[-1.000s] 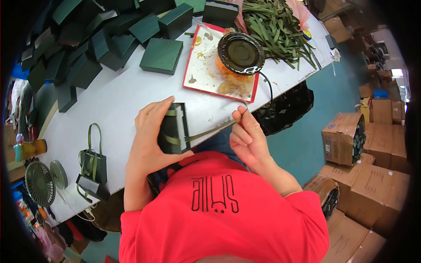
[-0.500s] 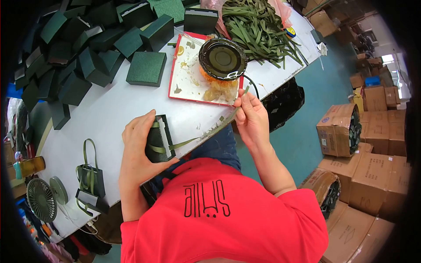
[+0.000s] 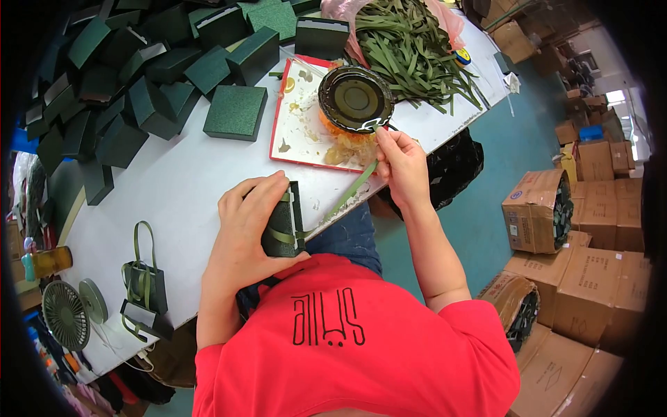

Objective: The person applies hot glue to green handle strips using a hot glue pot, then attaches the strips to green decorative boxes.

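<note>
My left hand (image 3: 243,233) is wrapped round a dark green box (image 3: 281,240) at the table's front edge, fingers at its top and thumb at its lower end. A green ribbon (image 3: 358,188) runs from the box to my right hand (image 3: 401,164), which pinches its end. The pinched end is at the lower rim of a round black pot (image 3: 356,99) of dark liquid. Under the pot lies a white tray (image 3: 297,132) with a red edge, spotted with amber residue.
Many green boxes (image 3: 235,113) lie at the back left, and cut green ribbons (image 3: 410,52) are heaped at the back right. Ribboned boxes (image 3: 158,290) and a small fan (image 3: 65,316) are at the left. Cartons (image 3: 583,278) stand on the floor at right.
My left hand and the box have shifted right. My right hand has raised the ribbon's end to the pot's rim, and the ribbon between the hands is now more stretched out.
</note>
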A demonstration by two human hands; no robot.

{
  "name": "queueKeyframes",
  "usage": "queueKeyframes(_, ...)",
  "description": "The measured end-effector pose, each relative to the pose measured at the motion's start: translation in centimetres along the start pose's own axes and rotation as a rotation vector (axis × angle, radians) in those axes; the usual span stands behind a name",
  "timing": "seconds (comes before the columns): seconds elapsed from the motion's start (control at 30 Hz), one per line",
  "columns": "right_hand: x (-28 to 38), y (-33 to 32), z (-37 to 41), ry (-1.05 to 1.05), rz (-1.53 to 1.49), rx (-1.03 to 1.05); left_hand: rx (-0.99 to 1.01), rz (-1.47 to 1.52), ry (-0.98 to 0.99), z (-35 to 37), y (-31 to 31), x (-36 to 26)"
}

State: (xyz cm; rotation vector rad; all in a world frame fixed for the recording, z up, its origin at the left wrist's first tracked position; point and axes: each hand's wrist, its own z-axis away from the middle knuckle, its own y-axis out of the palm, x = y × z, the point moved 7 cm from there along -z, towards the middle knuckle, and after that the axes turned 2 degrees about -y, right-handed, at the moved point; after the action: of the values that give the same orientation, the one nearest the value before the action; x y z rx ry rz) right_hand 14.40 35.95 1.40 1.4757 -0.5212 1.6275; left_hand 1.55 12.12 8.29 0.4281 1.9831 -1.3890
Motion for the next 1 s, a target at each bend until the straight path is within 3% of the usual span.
queueKeyframes(0.43,-0.9,-0.2,-0.4,0.099,-0.125,0.03,-0.01,-0.014,-0.015,0.2,-0.1,0.3)
queueKeyframes(0.53,-0.4,0.0,0.8,0.034,-0.159,-0.006,-0.023,-0.012,-0.026,0.4,-0.4,0.4)
queueKeyframes(0.63,0.7,1.4,3.2,0.034,-0.033,0.027,-0.025,0.021,-0.043,0.3,-0.6,0.5)
queueKeyframes(0.73,0.6,3.8,5.3,0.122,0.138,0.22,0.002,0.098,-0.053,0.1,-0.9,0.5)
queueKeyframes(0.87,-0.6,6.8,7.1,0.282,0.136,0.469,0.025,0.216,-0.008,0.1,-0.7,0.0)
queueKeyframes(1.0,-1.5,8.0,7.4,0.362,0.158,0.541,0.027,0.193,0.009,0.0,-0.6,-0.5)
